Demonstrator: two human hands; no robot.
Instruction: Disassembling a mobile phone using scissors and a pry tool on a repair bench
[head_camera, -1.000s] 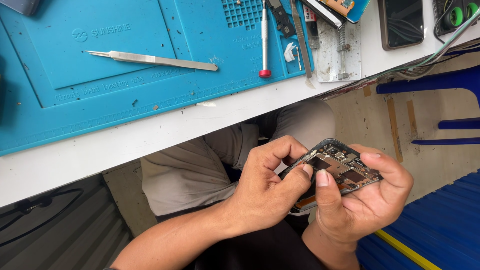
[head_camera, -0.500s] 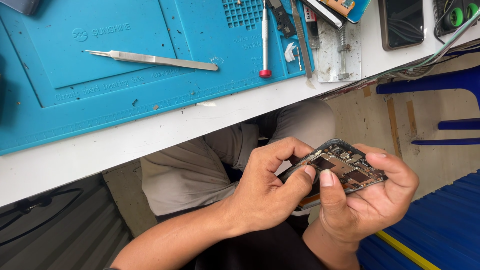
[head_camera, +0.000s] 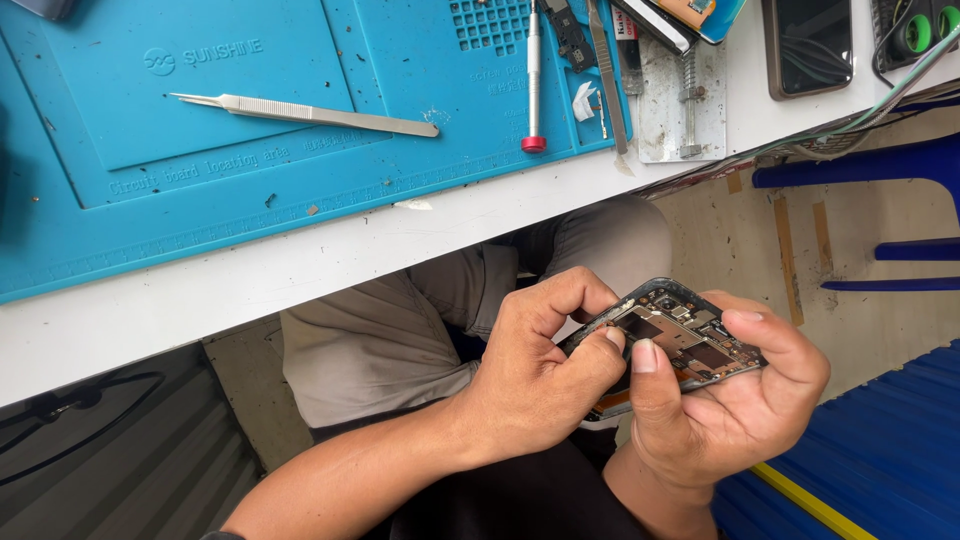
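Gripping an opened phone, both hands.

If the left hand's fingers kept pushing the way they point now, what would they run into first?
The left hand curls rightward onto the opened phone, so its fingertips meet the phone's edge at once; they seem to touch it already. Just behind waits the right hand thumb.

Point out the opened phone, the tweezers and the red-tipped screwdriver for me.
opened phone (head_camera: 685, 335), head view, on its exposed circuit board.
tweezers (head_camera: 310, 114), head view, mid-shaft on the blue mat.
red-tipped screwdriver (head_camera: 534, 70), head view, on its silver shaft.
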